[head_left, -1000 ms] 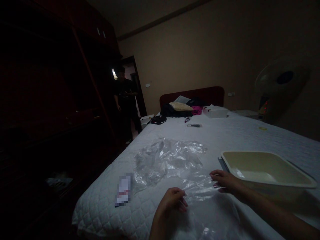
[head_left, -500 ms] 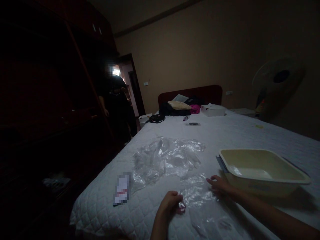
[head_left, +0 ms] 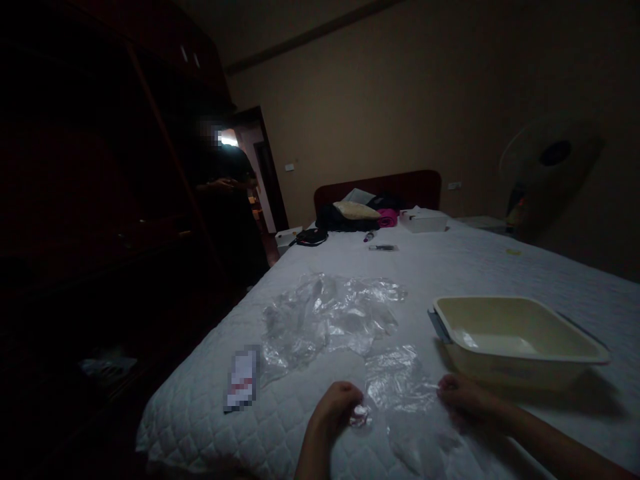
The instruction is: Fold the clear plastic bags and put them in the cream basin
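A clear plastic bag (head_left: 400,383) lies spread on the white quilted bed between my hands. My left hand (head_left: 339,408) is closed on its left side, where a small reddish patch shows by the fingertips. On the right, my right hand (head_left: 463,397) pinches the bag's edge between thumb and fingers and draws it into a taut point. More crumpled clear plastic (head_left: 333,317) lies just beyond. A cream plastic basin (head_left: 520,373) with grey handles stands to the right, close to my right forearm.
A blurred white packet (head_left: 243,379) lies near the bed's left edge. Farther off are a black pouch (head_left: 311,237), a flat packet (head_left: 383,248), a white box (head_left: 425,221) and piled cloth. A person (head_left: 227,193) stands left of the bed; a fan (head_left: 555,157) stands right.
My right hand has closed from spread fingers to a pinch on the bag's edge, moving slightly right and down. My left hand stays nearly in place. The person has brought their hands together.
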The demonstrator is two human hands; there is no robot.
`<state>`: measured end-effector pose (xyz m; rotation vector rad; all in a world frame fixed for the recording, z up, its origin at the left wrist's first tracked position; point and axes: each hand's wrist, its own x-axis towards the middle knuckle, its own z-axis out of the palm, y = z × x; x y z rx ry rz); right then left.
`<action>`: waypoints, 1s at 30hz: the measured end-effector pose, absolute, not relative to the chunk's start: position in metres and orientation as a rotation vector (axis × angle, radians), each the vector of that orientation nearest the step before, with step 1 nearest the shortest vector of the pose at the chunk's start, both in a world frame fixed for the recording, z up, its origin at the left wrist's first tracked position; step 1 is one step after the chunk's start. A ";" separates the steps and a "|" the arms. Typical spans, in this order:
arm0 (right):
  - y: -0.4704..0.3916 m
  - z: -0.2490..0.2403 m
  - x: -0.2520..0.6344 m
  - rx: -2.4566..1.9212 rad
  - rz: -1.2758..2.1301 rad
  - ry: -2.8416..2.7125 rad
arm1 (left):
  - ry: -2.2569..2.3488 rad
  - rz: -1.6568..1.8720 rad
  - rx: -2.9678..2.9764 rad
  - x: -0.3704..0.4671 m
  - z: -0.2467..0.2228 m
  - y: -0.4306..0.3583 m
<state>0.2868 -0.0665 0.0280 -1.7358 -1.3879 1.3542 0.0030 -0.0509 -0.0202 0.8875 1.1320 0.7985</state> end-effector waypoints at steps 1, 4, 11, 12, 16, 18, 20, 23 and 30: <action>-0.066 0.029 0.288 -1.720 1.341 -1.358 | 1.130 0.789 0.895 0.002 -0.020 -0.051; -0.064 0.030 0.294 -1.758 1.304 -1.355 | 1.100 0.758 0.887 -0.001 -0.019 -0.052; -0.060 0.010 0.303 -1.867 0.954 -1.568 | 1.011 0.778 0.880 -0.006 -0.021 -0.057; -0.059 0.006 0.305 -1.868 0.888 -1.603 | 1.005 0.781 0.872 -0.007 -0.022 -0.057; -0.056 -0.002 0.315 -1.884 0.739 -1.749 | 1.010 0.781 0.896 -0.006 -0.022 -0.058; -0.057 0.002 0.316 -1.877 0.650 -1.841 | 1.012 0.772 0.915 -0.006 -0.022 -0.057; -0.063 0.014 0.312 -1.827 0.523 -1.935 | 1.030 0.761 0.917 -0.005 -0.022 -0.056; -0.077 0.038 0.291 -1.666 0.331 -2.089 | 1.045 0.761 0.924 -0.006 -0.021 -0.055; -0.120 0.051 0.217 -1.134 0.031 -2.778 | 1.003 0.767 0.957 -0.009 -0.025 -0.055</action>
